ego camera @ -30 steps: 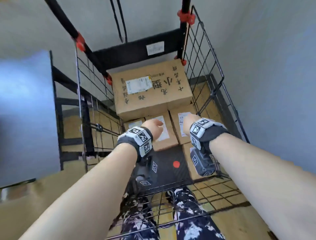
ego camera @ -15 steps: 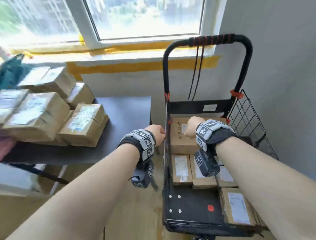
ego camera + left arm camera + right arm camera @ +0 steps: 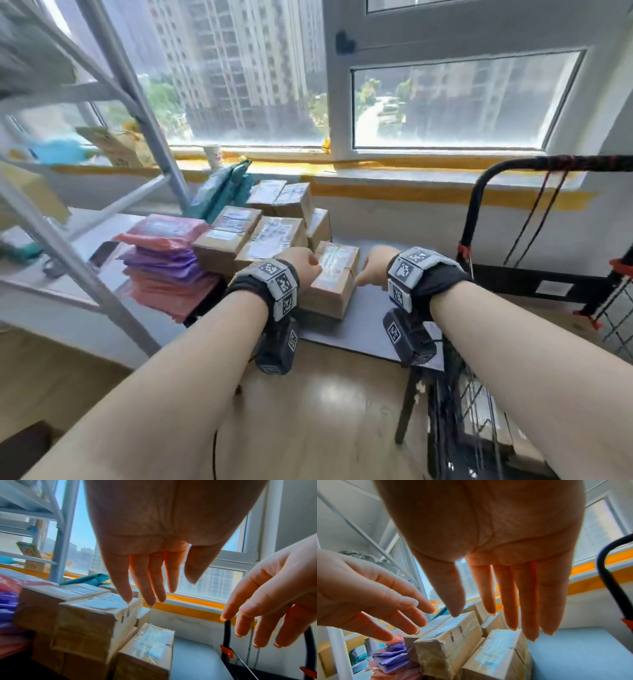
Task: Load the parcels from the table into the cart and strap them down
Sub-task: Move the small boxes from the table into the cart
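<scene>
Under a wide window (image 3: 445,99) and yellow-taped sill, on a grey table (image 3: 370,318) beside metal shelving (image 3: 113,192): stacked cardboard parcels (image 3: 263,236), pink and purple mailers (image 3: 164,260), left hand (image 3: 303,265) and right hand (image 3: 376,265) outstretched with fingers straight and empty, flanking the nearest parcel (image 3: 330,277), black cart (image 3: 513,219) at right.

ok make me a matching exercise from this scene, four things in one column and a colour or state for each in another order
Things:
1. left hand
2. cart handle
3. bottom mailers
4. nearest box

Colour or state:
A. brown cardboard, white label on top
B. black
C. open, holding nothing
D. pink

Pairs: 1-C, 2-B, 3-D, 4-A
</scene>
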`<control>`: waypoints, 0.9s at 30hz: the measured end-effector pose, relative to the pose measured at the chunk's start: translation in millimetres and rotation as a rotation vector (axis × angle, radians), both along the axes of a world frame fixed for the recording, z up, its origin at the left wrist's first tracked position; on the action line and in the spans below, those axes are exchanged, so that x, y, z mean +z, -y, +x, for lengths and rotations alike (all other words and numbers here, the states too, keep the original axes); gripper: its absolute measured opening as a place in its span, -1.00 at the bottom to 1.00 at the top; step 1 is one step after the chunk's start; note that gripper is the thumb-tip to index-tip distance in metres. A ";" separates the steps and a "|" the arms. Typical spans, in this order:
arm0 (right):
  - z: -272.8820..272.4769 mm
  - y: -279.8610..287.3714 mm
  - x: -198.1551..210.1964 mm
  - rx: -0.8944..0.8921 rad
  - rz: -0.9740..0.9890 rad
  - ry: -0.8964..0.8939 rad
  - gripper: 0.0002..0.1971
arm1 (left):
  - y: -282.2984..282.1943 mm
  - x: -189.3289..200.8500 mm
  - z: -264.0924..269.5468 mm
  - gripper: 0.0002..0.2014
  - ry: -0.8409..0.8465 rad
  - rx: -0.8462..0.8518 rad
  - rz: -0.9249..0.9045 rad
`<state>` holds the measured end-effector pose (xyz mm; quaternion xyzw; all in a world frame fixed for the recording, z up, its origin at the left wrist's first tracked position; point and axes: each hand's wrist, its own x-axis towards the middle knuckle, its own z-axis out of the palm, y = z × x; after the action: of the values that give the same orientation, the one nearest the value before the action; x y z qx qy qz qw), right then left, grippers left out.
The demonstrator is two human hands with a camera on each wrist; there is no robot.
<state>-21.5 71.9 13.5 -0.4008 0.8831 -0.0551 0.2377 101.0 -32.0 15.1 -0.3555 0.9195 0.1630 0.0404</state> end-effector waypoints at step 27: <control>-61.1 131.3 -157.5 -0.144 0.143 0.155 0.08 | 109.3 -70.8 -84.0 -0.67 -0.048 -0.023 -0.003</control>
<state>-82.7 -59.4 -144.0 -0.3131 0.8901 -0.0396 0.3289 16.9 -141.3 -55.7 -0.3409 0.9245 0.1694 0.0196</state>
